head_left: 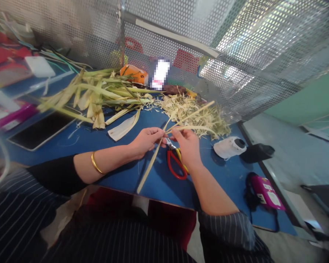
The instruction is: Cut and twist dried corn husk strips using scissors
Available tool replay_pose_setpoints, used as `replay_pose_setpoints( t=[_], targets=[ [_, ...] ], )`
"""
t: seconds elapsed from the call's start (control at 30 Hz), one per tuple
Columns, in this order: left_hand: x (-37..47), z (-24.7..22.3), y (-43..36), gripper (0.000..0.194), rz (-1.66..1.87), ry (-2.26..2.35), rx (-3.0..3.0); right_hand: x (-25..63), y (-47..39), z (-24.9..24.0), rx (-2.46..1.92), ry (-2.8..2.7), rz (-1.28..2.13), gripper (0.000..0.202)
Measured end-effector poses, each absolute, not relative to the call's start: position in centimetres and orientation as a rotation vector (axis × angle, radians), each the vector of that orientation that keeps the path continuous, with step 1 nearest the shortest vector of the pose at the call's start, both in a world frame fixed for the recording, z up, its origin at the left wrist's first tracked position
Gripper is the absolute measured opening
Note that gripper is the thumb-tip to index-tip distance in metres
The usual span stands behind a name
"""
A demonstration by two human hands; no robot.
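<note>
Over the middle of the blue table, my left hand (148, 140) pinches pale plant strips (152, 163) where they cross. One long strip slants down toward the table's front edge, and others fan out to the upper right. My right hand (186, 143) is closed on the same strips, fingertips close to those of my left hand. Scissors (177, 166) with one red and one yellow handle lie beneath, partly hidden by my right hand. Beyond my hands lies a heap of pale shreds (192, 111).
Long green-yellow leaves (98, 91) spread at the back left, near a dark phone (44, 128). A white thread spool (229, 147) and a black spool (257, 152) are at the right, above a magenta device (268, 193). A perforated metal screen (167, 36) borders the back.
</note>
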State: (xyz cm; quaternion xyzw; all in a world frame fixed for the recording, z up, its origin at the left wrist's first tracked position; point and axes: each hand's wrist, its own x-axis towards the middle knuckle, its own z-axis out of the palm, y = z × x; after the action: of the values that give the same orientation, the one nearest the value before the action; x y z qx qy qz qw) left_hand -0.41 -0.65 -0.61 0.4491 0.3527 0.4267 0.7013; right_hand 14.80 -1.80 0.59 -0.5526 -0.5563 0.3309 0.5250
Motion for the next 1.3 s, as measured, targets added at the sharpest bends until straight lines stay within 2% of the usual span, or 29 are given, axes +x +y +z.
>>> replay_pose_setpoints(
  t=[0.2, 0.4, 0.67, 0.8, 0.87, 0.97, 1.03, 1.3],
  targets=[
    [-0.2, -0.9, -0.8, 0.02, 0.862, 0.764, 0.944, 14.6, -2.2, 0.6, -1.329, -1.514, 0.68, 0.022],
    [-0.4, -0.8, -0.3, 0.015, 0.959, 0.801, 0.753, 14.1, -2.3, 0.4, -1.249, -1.375, 0.802, 0.014],
    [-1.2, -0.6, 0.5, 0.01, 1.004, 0.581, 0.548, 13.3, -2.1, -0.7, -1.169, -0.714, 1.618, 0.017],
    [-1.5, -0.3, 0.5, 0.009, 1.022, 0.627, 0.599, 14.4, -3.2, 1.1, -1.167, -1.093, 1.974, 0.053],
    [-1.4, -0.2, 0.2, 0.009, 1.025, 0.652, 0.67, 14.8, -3.7, 2.1, -1.072, -1.392, 1.848, 0.046],
    [-1.1, -0.2, -0.4, 0.01, 0.97, 0.653, 0.782, 15.1, -3.6, 2.8, -1.151, -1.45, 1.117, 0.024],
    [-0.8, -0.3, -0.8, 0.011, 0.917, 0.645, 0.845, 15.1, -3.0, 2.7, -1.225, -1.428, 0.851, 0.019],
    [-0.5, -0.4, -1.1, 0.02, 0.73, 0.633, 0.837, 15.1, -2.7, 2.3, -1.272, -1.602, 0.672, 0.015]
  ],
)
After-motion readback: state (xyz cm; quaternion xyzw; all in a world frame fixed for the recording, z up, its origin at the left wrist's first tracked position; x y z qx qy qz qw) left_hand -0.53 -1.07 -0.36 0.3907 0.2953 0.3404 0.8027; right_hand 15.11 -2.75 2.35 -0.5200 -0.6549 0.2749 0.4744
